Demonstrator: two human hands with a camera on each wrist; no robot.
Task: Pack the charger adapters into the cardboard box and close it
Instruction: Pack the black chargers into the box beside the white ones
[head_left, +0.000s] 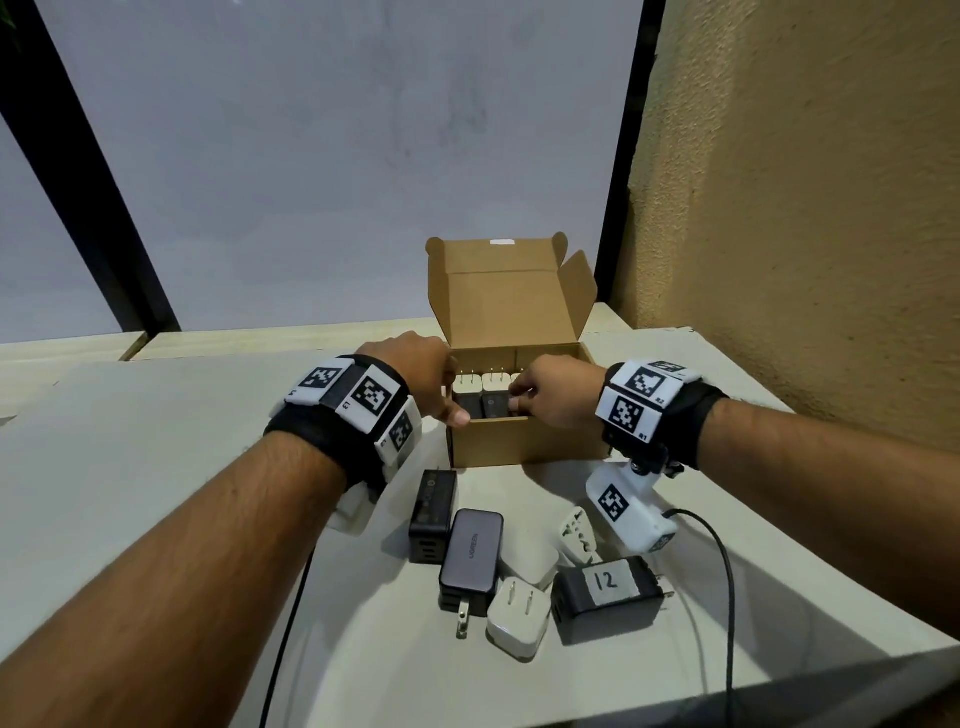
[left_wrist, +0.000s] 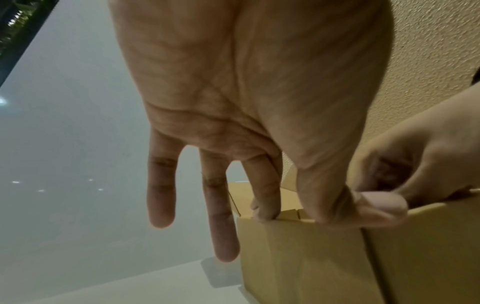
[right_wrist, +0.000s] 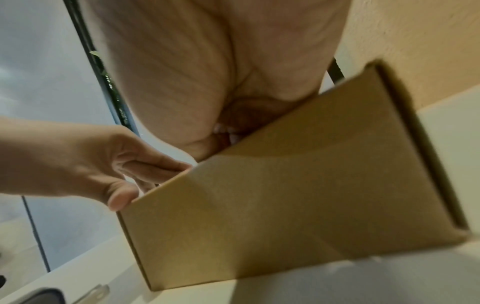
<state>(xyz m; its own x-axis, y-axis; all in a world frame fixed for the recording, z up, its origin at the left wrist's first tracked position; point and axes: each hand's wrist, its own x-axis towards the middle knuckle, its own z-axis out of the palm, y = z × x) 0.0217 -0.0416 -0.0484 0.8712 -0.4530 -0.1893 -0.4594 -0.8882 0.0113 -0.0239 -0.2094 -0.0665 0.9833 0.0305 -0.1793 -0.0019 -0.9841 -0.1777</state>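
both hands (head_left: 415, 374) at box (head_left: 519, 441) front rim.

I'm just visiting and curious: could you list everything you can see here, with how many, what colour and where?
Box: one, brown cardboard, lid open, on the table.
Adapters in box: at least three, white and dark, standing in a row.
Dark adapters: three, black or grey, on the table before the box.
White adapters: three, on the table among the dark ones.
Table: one, pale.
Cables: two, black, from the wrist cameras.
Wall: tan, on the right.
Left hand: on the box's left corner.
Right hand: fingers curled in the box.
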